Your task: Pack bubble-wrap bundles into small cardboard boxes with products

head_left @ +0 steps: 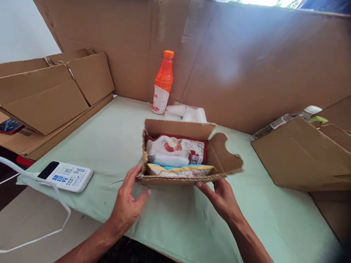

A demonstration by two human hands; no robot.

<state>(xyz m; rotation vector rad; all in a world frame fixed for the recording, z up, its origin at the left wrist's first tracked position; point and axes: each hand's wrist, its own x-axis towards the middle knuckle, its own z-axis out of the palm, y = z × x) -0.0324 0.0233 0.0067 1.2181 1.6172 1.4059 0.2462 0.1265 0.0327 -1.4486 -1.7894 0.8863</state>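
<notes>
A small open cardboard box (170,181) is in front of me over the pale green cloth, its torn flap spread to the right. Inside lie a white packet with red print (178,146) and, nearer me, a blue and yellow packet (181,170). My left hand (130,204) is at the box's left front corner, fingers along its side and thumb stretched apart. With my right hand (222,199) I grip the front right lower edge; the thumb is at the front and the other fingertips are hidden by the box.
Behind the box stand an orange bottle (163,82) and white plastic-looking pieces (189,114). A white power bank (67,176) with a cable lies left. Larger cardboard boxes stand left (46,95) and right (301,157), with a clear bottle (285,122) behind the right one. A cardboard wall (246,73) closes the back.
</notes>
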